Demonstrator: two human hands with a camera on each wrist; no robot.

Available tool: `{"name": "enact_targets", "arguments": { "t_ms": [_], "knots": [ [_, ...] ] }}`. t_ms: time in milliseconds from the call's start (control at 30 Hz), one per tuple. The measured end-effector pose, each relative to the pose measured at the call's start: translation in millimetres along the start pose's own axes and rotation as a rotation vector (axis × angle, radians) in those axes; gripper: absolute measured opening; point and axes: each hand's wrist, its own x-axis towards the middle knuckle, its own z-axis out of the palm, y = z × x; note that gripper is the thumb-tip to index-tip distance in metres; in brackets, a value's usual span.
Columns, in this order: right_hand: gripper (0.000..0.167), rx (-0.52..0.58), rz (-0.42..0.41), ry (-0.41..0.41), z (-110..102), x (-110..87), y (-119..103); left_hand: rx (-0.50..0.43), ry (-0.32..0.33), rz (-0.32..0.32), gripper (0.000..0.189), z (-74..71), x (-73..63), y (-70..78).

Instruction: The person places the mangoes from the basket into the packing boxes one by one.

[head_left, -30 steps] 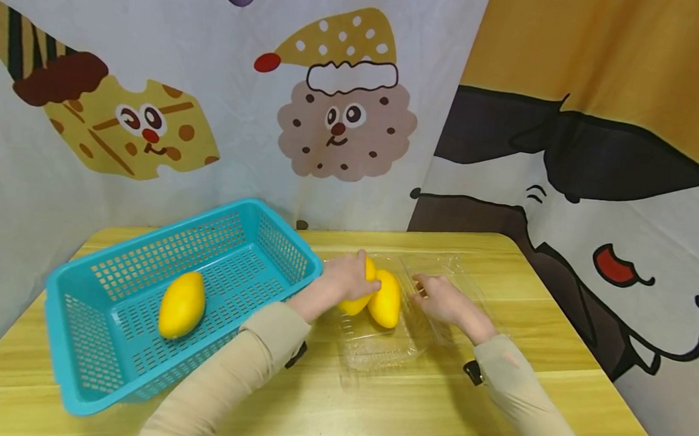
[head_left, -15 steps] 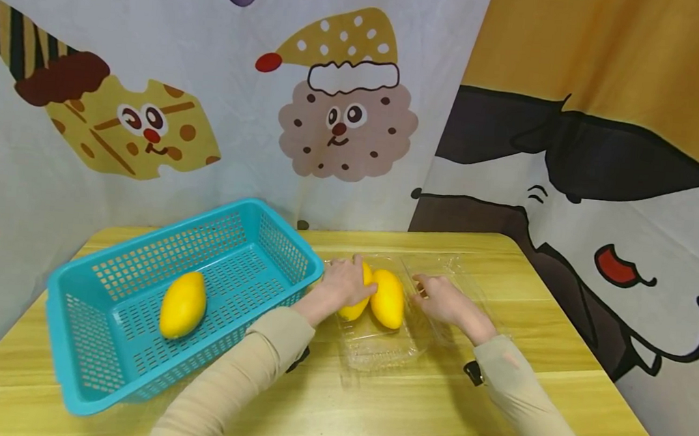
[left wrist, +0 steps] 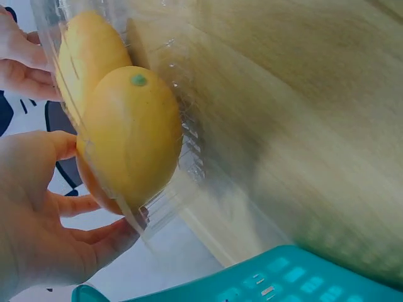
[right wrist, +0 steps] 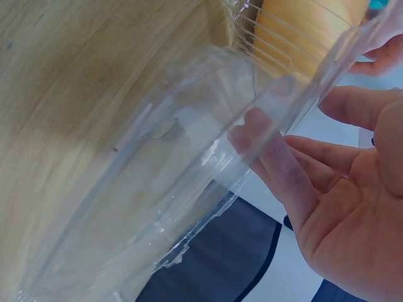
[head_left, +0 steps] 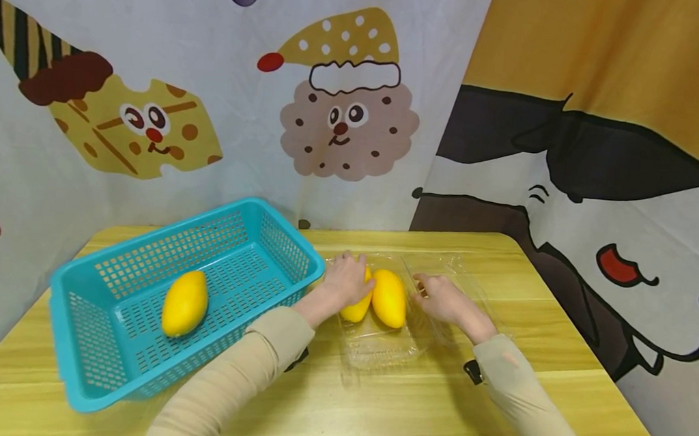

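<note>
A clear plastic clamshell container [head_left: 378, 354] lies spread on the table, its lid [right wrist: 145, 182] folded out to the right. Two yellow mangoes sit side by side in its base. My left hand [head_left: 346, 281] curls over the left mango [head_left: 357, 309], thumb and fingers on either side of it in the left wrist view, and partly covers it. The right mango [head_left: 389, 299] rests untouched by that hand. At the fold between base and lid, my right hand [head_left: 442, 299] grips the plastic; some fingertips [right wrist: 255, 119] show through it in the right wrist view.
A blue perforated basket [head_left: 184, 234] stands on the left of the wooden table [head_left: 334, 415], its right end close to the left hand. One more mango [head_left: 185, 303] lies in it. A curtain with cartoon prints [head_left: 251, 135] hangs behind the table.
The left mango and my left hand have shifted slightly left and back. The right mango has settled a little to the right, apart from the left hand's thumb. My right hand stays put.
</note>
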Motion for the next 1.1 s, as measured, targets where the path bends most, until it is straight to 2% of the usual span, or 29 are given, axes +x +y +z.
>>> {"name": "enact_targets", "arguments": {
  "t_ms": [267,467,633,867,1100],
  "knots": [
    [0.050,-0.005,0.012,-0.004,-1,0.9,0,-0.007,0.070,0.075,0.041,-14.6,-6.6,0.9],
    [0.050,-0.005,0.015,-0.003,-1,2.2,1,-0.072,0.095,0.122,0.040,-29.8,-12.2,0.6],
    [0.050,-0.011,0.013,-0.006,-1,1.9,0,-0.134,0.110,0.126,0.042,-44.3,-16.4,-4.0],
    [0.049,-0.011,0.011,-0.002,-1,0.6,0,-0.136,0.157,0.105,0.039,-62.4,-21.9,-22.1],
    [0.049,-0.012,0.006,0.005,0,-0.2,1,-0.116,0.175,0.053,0.033,-75.0,-30.5,-54.4]
  ]
}}
